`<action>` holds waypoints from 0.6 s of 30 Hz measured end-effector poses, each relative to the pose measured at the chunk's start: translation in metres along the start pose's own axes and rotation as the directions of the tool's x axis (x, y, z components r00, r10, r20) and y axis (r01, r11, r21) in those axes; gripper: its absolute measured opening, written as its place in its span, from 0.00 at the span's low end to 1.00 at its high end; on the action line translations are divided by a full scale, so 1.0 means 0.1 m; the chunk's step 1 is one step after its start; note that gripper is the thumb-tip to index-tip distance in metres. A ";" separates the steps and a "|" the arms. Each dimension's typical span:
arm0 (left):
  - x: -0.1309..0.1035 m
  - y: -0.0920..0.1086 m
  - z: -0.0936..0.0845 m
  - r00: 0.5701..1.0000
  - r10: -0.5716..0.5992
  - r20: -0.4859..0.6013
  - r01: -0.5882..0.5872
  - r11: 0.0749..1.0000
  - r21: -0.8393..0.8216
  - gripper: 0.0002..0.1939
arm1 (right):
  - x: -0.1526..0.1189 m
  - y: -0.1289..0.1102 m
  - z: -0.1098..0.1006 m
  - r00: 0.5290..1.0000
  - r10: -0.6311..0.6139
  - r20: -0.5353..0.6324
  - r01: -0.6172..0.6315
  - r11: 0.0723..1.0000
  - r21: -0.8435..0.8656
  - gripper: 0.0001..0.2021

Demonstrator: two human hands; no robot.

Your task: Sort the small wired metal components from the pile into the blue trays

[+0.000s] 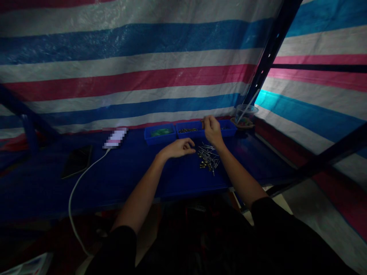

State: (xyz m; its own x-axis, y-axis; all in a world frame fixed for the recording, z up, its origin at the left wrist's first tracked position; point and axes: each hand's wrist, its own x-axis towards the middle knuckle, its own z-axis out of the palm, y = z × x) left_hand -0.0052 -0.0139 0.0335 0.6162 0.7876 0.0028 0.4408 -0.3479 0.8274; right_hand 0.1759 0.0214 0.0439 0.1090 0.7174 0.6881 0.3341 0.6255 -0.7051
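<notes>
My left hand (pixel 180 148) is just above the blue table, left of a pile of thin silvery metal pins (pixel 208 154); its fingers are curled and apart, with nothing visible between them. Small brass-coloured pieces (pixel 204 164) lie at the pile's near edge. My right hand (pixel 212 130) is raised over the blue bins behind the pile, fingers bent together; whatever they may hold is too small and dark to make out. Under and beside it, one blue bin (pixel 187 125) contains small brass-coloured parts (pixel 186 130). Another blue bin (pixel 146 133) to the left holds something green (pixel 161 132).
A clear plastic cup (pixel 247 110) with a straw stands at the back right. On the left lie a lit phone (pixel 116 137) with a white cable (pixel 75 187) and a dark phone (pixel 77 160). A striped sheet (pixel 129 76) hangs behind the blue table (pixel 126 172).
</notes>
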 end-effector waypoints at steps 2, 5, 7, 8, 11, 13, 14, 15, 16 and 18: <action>-0.01 0.04 0.09 0.988 -0.009 0.156 -0.020 0.983 0.181 0.16 | 0.09 0.01 -0.09 0.959 0.058 -0.277 -0.061 0.998 0.000 0.22; -0.01 0.10 0.22 0.960 0.021 0.280 -0.100 0.957 0.272 0.16 | 0.21 0.05 -0.20 0.822 0.074 -0.565 -0.125 0.991 -0.051 0.26; 0.01 0.13 0.28 0.952 0.054 0.303 -0.147 0.945 0.293 0.15 | 0.24 0.08 -0.20 0.805 -0.014 -0.593 -0.098 0.983 -0.156 0.25; 0.02 0.13 0.30 0.949 0.065 0.308 -0.162 0.940 0.302 0.14 | 0.23 0.11 -0.17 0.843 -0.057 -0.535 -0.075 0.972 -0.222 0.23; 0.04 0.08 0.29 0.951 0.069 0.301 -0.165 0.938 0.306 0.11 | 0.13 0.17 0.01 0.992 -0.054 -0.112 0.003 0.912 -0.411 0.17; 0.06 0.03 0.23 0.971 0.062 0.231 -0.133 0.943 0.305 0.10 | 0.04 0.19 0.14 0.987 0.012 0.160 0.069 0.867 -0.493 0.14; 0.06 0.00 0.18 0.985 0.062 0.163 -0.111 0.945 0.307 0.10 | -0.01 0.18 0.18 0.968 0.029 0.249 0.105 0.853 -0.511 0.14; 0.07 -0.03 0.13 0.996 0.064 0.070 -0.082 0.947 0.311 0.10 | -0.06 0.15 0.22 0.949 0.031 0.313 0.142 0.846 -0.514 0.14; 0.07 -0.06 0.08 0.997 0.066 -0.031 -0.053 0.947 0.315 0.10 | -0.10 0.12 0.23 0.934 0.019 0.357 0.175 0.846 -0.504 0.15; 0.08 -0.11 -0.03 0.976 0.061 -0.208 0.007 0.949 0.315 0.13 | -0.16 0.03 0.23 0.916 -0.023 0.401 0.227 0.854 -0.468 0.16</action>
State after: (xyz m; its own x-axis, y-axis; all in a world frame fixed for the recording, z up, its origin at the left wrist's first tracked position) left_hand -0.0068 -0.0023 0.0264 0.4931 0.8531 0.1702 0.6282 -0.4846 0.6087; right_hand 0.1537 0.0185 0.0266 -0.2834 0.7657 0.5775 0.7485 0.5530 -0.3659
